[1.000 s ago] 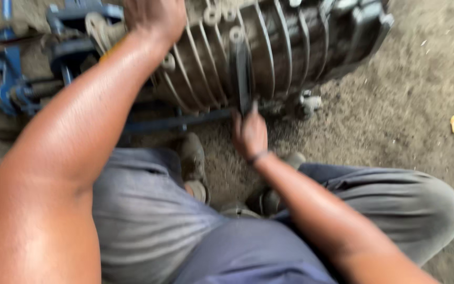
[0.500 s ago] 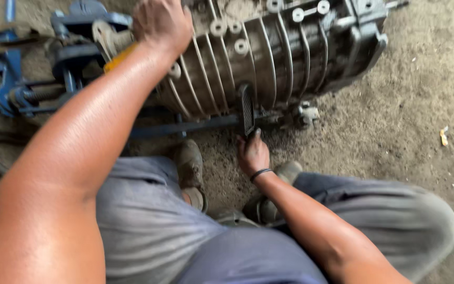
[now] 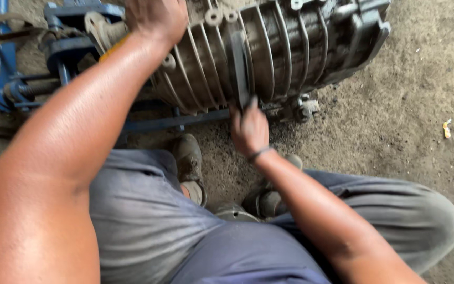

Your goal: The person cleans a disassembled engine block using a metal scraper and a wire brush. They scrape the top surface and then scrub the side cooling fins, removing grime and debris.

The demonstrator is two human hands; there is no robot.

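Observation:
A big ribbed grey metal gearbox casing (image 3: pixel 285 47) lies on the dirt floor in front of me. My right hand (image 3: pixel 249 129) grips the lower end of a flat dark metal file (image 3: pixel 240 68) that lies upright against the casing's ribs. My left hand (image 3: pixel 156 18) presses on the casing's upper left end, near a yellow-handled part. A dark band circles my right wrist.
A blue metal stand (image 3: pixel 22 79) with a threaded rod holds the casing's left end; a blue bar (image 3: pixel 174 122) runs under it. My feet in worn shoes (image 3: pixel 189 158) and grey trousers fill the foreground. A small yellow scrap (image 3: pixel 446 128) lies on the dirt at right.
My right hand has pushed the file upward along the casing's ribs from its lower position half a second ago. My left hand stays on the casing.

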